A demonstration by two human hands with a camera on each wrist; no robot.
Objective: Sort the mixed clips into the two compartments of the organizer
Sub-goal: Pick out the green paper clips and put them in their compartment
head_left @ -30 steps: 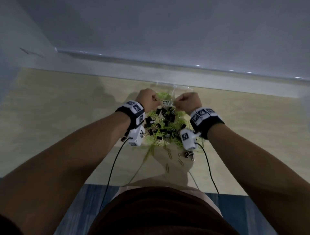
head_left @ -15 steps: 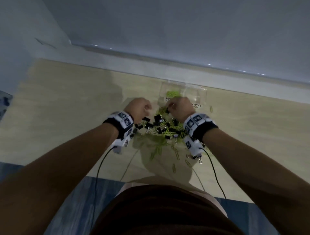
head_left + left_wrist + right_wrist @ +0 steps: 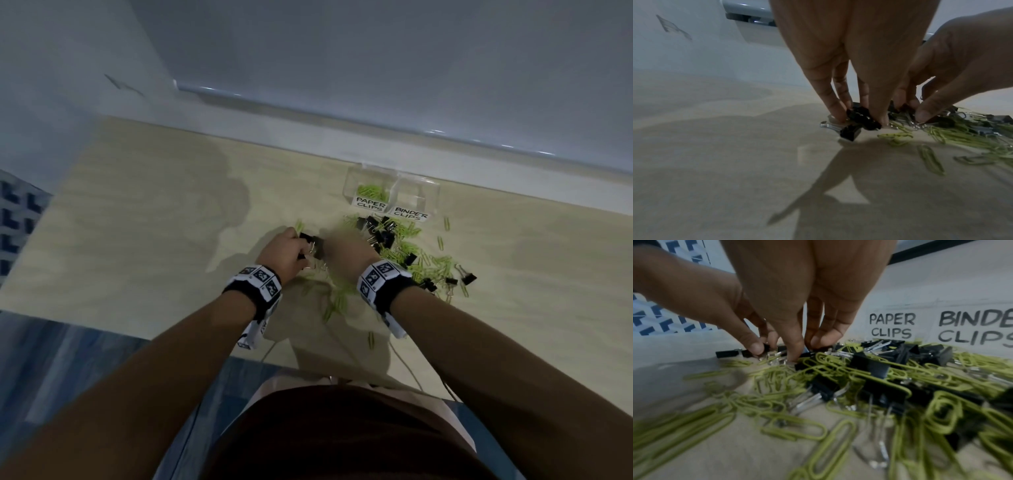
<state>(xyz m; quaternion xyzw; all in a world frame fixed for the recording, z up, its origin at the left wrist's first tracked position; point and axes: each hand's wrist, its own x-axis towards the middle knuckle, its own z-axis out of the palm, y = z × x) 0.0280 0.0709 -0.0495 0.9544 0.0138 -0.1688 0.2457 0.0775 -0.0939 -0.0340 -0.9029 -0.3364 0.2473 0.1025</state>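
Observation:
A pile of green paper clips (image 3: 404,255) and black binder clips (image 3: 382,236) lies on the table in front of the clear two-part organizer (image 3: 412,193). The part labelled PAPER CLIPS (image 3: 891,326) holds green clips; the one labelled BINDER CLIPS (image 3: 410,213) looks bare. My left hand (image 3: 284,253) pinches black binder clips (image 3: 861,117) between finger and thumb at the pile's left edge. Right beside it, my right hand (image 3: 344,251) is blurred, its fingertips (image 3: 795,356) curled down on a black binder clip (image 3: 807,354).
The clips rest on a light wooden table (image 3: 144,222) against a white wall ledge (image 3: 308,137). Stray paper clips (image 3: 447,222) and a binder clip (image 3: 467,277) lie to the right of the pile. Wrist cables (image 3: 404,363) run off the near edge.
Both hands have drawn back from the organizer's front to the left edge of the pile. The view has swung left, so the organizer now sits to the right.

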